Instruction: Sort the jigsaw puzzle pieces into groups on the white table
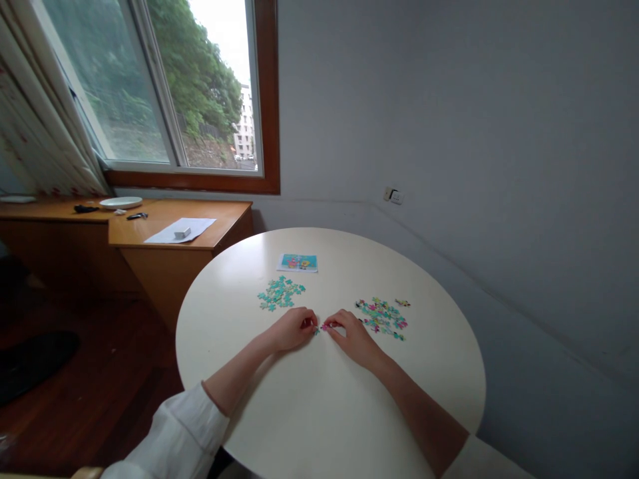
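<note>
At the middle of the round white table (299,406), my two hands almost meet. My left hand (298,326) has its fingers closed on a small teal puzzle piece (317,330). Between the thumb and forefinger of my right hand (349,334) is a pink puzzle piece (325,326). The two pieces are side by side; whether they touch is too small to tell. Beyond my left hand lies a loose heap of teal puzzle pieces (280,293). To the right of my right hand spreads a mixed heap of teal, pink and yellow puzzle pieces (383,315).
A colourful picture card (298,262) lies toward the table's far side. Left of the table, a wooden desk (234,223) under the window carries a paper sheet (200,227), a small white box (182,233) and a white plate (121,202). A wall stands close on the right.
</note>
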